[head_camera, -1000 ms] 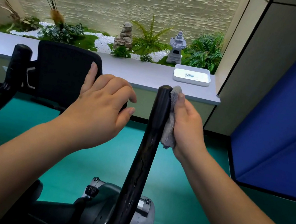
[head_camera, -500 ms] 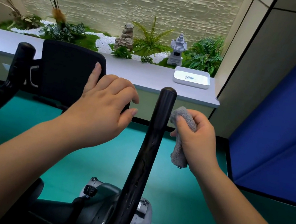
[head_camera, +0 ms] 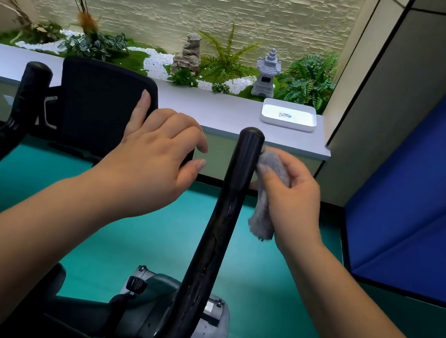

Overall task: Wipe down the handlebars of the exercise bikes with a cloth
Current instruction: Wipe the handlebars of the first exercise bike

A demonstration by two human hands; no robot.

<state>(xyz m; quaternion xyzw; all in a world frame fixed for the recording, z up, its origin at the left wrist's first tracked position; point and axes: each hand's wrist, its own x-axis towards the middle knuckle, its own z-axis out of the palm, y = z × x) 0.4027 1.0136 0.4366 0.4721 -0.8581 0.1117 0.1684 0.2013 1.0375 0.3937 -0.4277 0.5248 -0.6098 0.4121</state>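
Just then my right hand (head_camera: pixel 296 198) was curled around a grey cloth (head_camera: pixel 264 201), the bunched top of it pressed against the right side of the bike's right handlebar (head_camera: pixel 226 213), a little below its rounded black tip. The loose end of the cloth hung down beside the bar, under my palm. The bar itself was black and curved, its grip surface cracked and worn along the lower stretch, and it rose from the bike's grey body at the bottom of my view.

My left hand (head_camera: pixel 155 164) held nothing; its fingers were loosely bent and rested on the right edge of the black console panel (head_camera: pixel 100 108), with the index finger stretched up along that edge. To the left stood the left handlebar (head_camera: pixel 27 97), black too, well apart from both of my hands.

Beyond the bike ran a pale grey tabletop (head_camera: pixel 224 113) carrying a white tray (head_camera: pixel 289 115) near its right end. Behind that lay a small indoor garden with ferns, white pebbles, a rock figure (head_camera: pixel 189 54) and a grey stone lantern (head_camera: pixel 266 73), set against a light brick wall. The floor (head_camera: pixel 121 249) was teal, and a blue panel (head_camera: pixel 430 178) stood on my right.
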